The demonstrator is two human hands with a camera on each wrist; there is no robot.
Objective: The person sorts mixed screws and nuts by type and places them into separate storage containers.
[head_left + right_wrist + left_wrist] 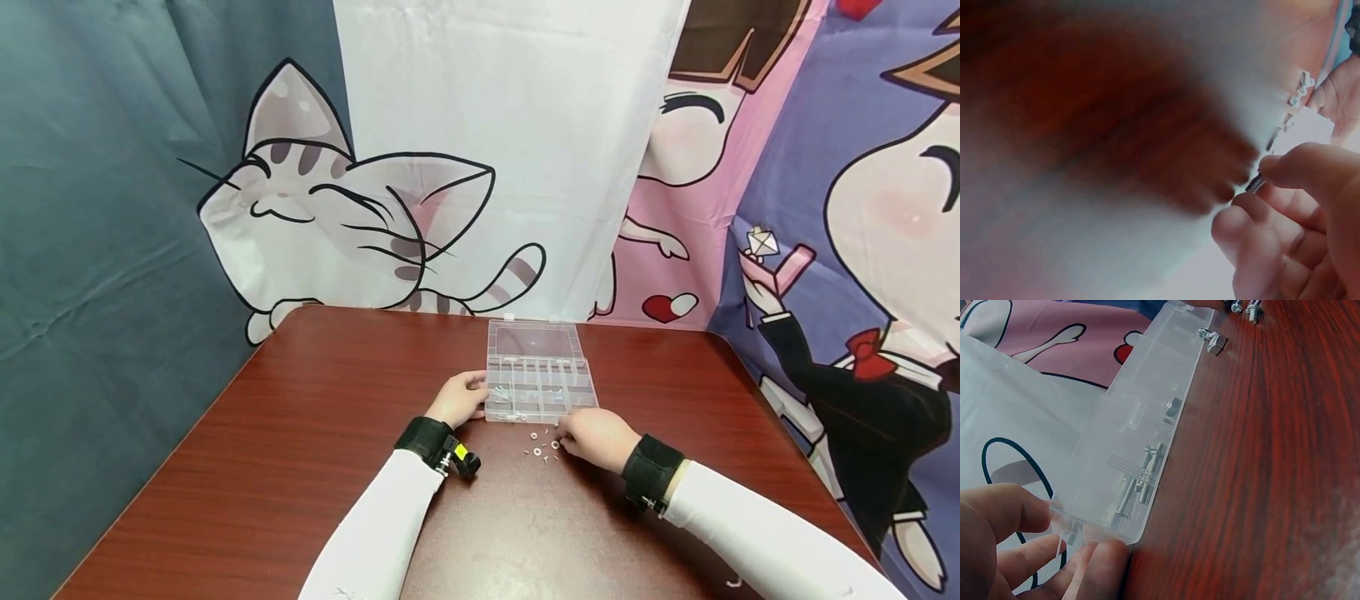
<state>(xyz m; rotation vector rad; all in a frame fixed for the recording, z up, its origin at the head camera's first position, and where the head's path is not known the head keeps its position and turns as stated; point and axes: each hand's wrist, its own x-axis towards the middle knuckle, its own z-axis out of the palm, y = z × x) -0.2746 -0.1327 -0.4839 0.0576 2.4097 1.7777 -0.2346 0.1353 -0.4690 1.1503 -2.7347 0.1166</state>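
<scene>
A clear plastic compartment box [1097,444] stands on the table with its lid [534,340] raised at the back. My left hand [457,400] grips the box's left end, thumb and fingers round its corner. Long screws [1152,465] and a nut [1172,407] show through the front wall. At the box's front right corner is my right hand [600,437], pinching a small threaded screw [1256,183] between thumb and finger; its other end is hidden by the fingers. Several nuts [537,452] and small screws lie loose beside this hand, in front of the box.
The reddish-brown table [322,425] extends around both arms. A printed cloth [480,100] with a cartoon cat hangs close behind the table's back edge, and further printed cloth [795,333] hangs along the right.
</scene>
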